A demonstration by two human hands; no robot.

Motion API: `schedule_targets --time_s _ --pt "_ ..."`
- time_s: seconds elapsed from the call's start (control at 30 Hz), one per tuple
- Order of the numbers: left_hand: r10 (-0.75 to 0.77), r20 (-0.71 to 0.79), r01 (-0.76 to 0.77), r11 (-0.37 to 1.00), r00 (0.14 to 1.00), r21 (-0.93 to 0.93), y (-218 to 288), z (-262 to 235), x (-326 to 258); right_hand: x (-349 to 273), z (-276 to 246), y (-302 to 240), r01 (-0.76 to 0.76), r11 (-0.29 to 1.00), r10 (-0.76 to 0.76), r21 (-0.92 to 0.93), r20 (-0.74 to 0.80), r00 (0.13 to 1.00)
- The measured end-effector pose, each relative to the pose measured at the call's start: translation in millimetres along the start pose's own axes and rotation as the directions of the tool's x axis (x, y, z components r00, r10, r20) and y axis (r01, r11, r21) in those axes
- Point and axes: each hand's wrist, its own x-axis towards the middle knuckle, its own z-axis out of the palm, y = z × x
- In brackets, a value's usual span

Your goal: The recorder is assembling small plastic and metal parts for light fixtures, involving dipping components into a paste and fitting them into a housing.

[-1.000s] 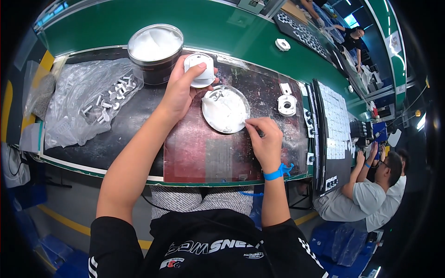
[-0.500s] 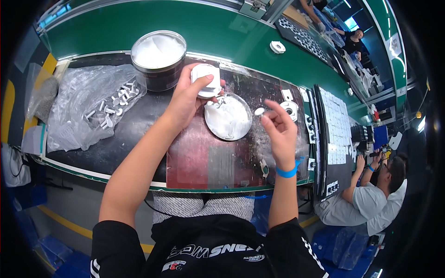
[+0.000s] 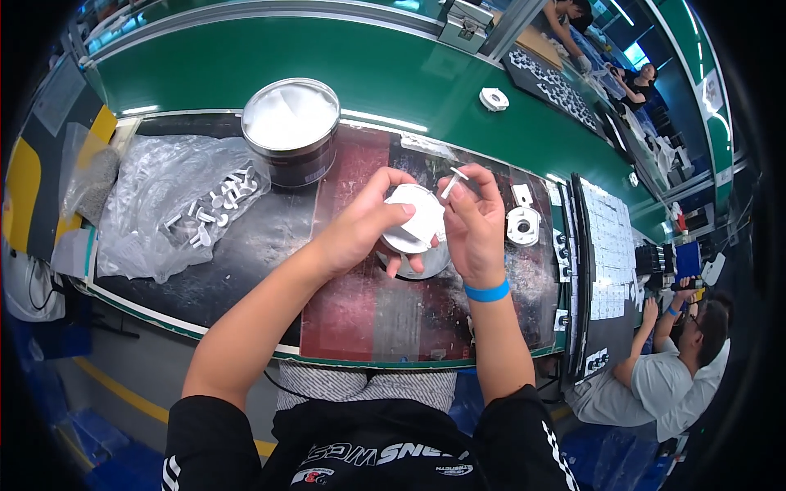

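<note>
My left hand (image 3: pixel 354 231) grips a round white plastic part (image 3: pixel 419 219), thumb pressed on its face and fingers underneath. Close beside it, my right hand (image 3: pixel 479 225) is closed on a small white pin with a flat round head (image 3: pixel 449 185), pinched between thumb and fingers. The pin is tilted, its head upward, near the white part's right rim. Beneath my hands, a shallow round dish (image 3: pixel 432 266) is mostly hidden; only its near edge shows.
A dark tin (image 3: pixel 301 159) with a white substance stands behind my left hand. Further left, a clear plastic bag (image 3: pixel 143 204) has several white pins (image 3: pixel 214 206) on it. Right of my hands lies a white ring-shaped part (image 3: pixel 522 227). Stacked dark trays (image 3: pixel 577 278) edge the workspace.
My left hand has brought the white part down and to the right, over the dish. My right hand has moved up and left with the pin, so both hands are now close together.
</note>
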Motion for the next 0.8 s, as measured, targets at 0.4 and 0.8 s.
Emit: schedule_targets --time_s 0.4,0.8 --pt "-0.059 0.013 0.059 0.997 0.998 0.047 -2.5 5.5 -0.4 -3.4 6.4 0.3 -0.125 0.991 0.128 0.055 -0.051 0.99" --pt "-0.06 0.016 0.059 0.998 0.998 0.033 -4.8 4.3 -0.5 -3.3 2.4 0.1 -0.158 0.987 0.159 0.017 -0.061 0.985"
